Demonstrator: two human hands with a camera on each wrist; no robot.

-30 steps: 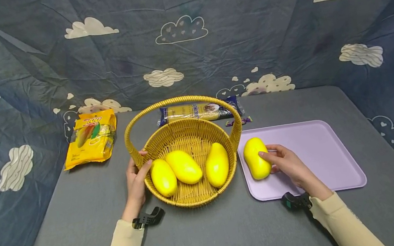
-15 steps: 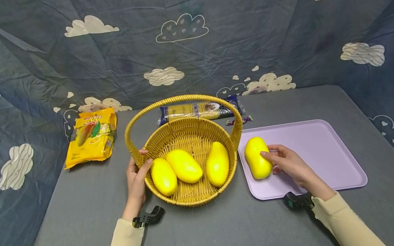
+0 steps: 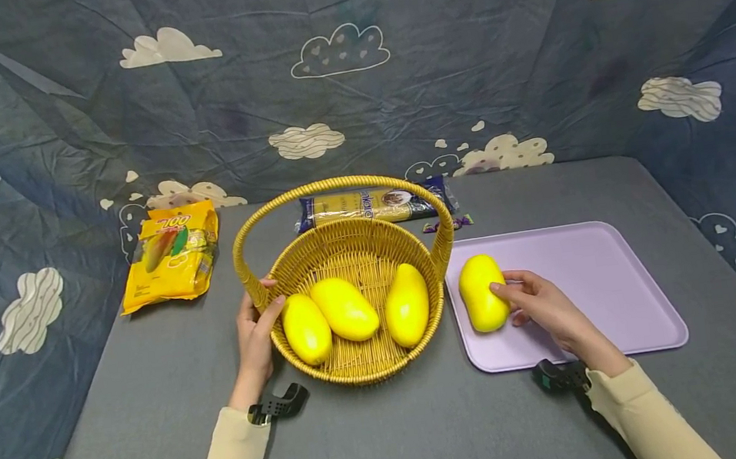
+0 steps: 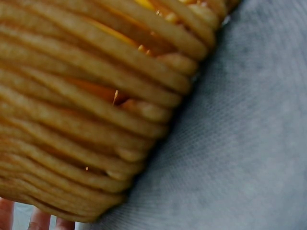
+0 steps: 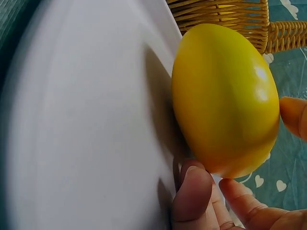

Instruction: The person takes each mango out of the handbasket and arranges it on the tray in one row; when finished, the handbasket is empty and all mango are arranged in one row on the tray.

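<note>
My left hand grips the left side of the wicker basket, with its thumb over the rim by the handle's base. Inside lie three yellow mangoes, two together at the left and one at the right. Another mango is at the left end of the lilac tray. My right hand pinches it, thumb on its upper right side and fingers at its right. The right wrist view has this mango close up between thumb and fingers. In the left wrist view, wicker weave hides most of the hand.
A yellow snack bag with a mango picture lies at the back left. Behind the basket is a blue and yellow packet, partly hidden by the handle. A small purple wrapped candy lies between packet and tray.
The right hand and its mango have shifted very slightly to the right over the tray. My left hand stays on the basket, which has not visibly moved.
</note>
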